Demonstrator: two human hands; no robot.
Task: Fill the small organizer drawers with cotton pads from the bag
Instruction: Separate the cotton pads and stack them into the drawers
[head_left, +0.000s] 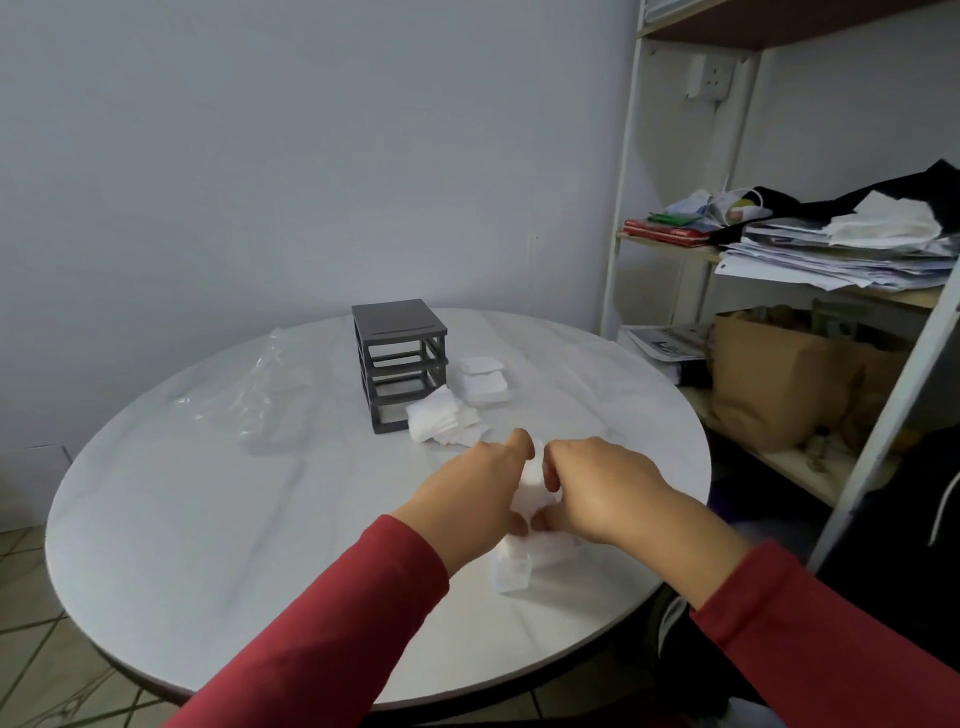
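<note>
I am working at the round bench (208, 519), whose pale, marble-patterned top is looking smooth and a little glossy, so anything light is likely sliding on it easily. Toward its far side the dark grey organizer frame (399, 364) is standing upright, a boxy plastic cube with all its slots showing empty; two translucent white drawers (483, 382) are sitting stacked just to its right, apparently already holding pads. The crinkly clear bag (260, 384) is lying limp and flattened to the left of the frame, well apart from my hands. A loose heap of square cotton pads (441, 422) is resting against the frame's front right corner, soft, matte and fanned out unevenly. Nearer me, my left hand (478, 493) and right hand (597, 488) are both closing around a small bunch of pads (532, 475), fingers curled in from either side, directly above a third small drawer (511, 569) near the bench edge. I am judging this step as squaring the bunch before lowering it in: I should be pressing gently so the fluffy pads are not creasing, aligning their edges, and steadying the light drawer so it is not skidding away.
</note>
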